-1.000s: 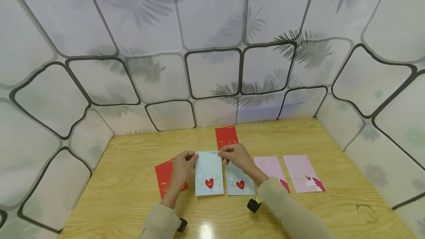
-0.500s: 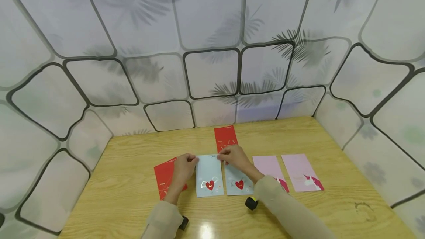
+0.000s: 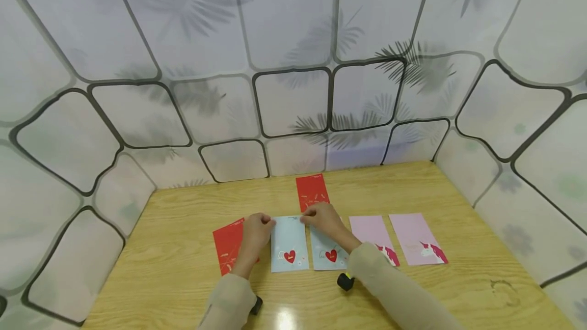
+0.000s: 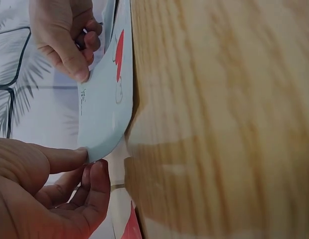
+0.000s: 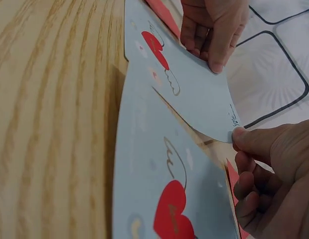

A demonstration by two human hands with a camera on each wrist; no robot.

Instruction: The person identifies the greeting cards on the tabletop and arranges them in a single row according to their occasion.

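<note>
A light-blue card (image 3: 289, 241) with a red winged heart lies between my hands in the head view. My left hand (image 3: 256, 232) pinches its upper left corner between thumb and fingers. At the upper right corner, my right hand (image 3: 324, 220) pinches the same card. The wrist views show the held end curving up from the wooden table, while the heart end stays low. A matching blue card (image 5: 174, 204) lies right beside it, partly under my right wrist in the head view. Part of a red card (image 3: 227, 246) is hidden by my left hand.
Another red card (image 3: 313, 190) lies farther back, behind my right hand. Two pink unicorn cards, a nearer one (image 3: 369, 230) and an outer one (image 3: 415, 236), lie to the right on the wooden table (image 3: 183, 228). A patterned curtain (image 3: 293, 101) surrounds the table's back and sides.
The held card's upper edge has come down and slightly nearer, with both hands lowering along with it. Its heart end has barely moved, and the other cards keep their places.
</note>
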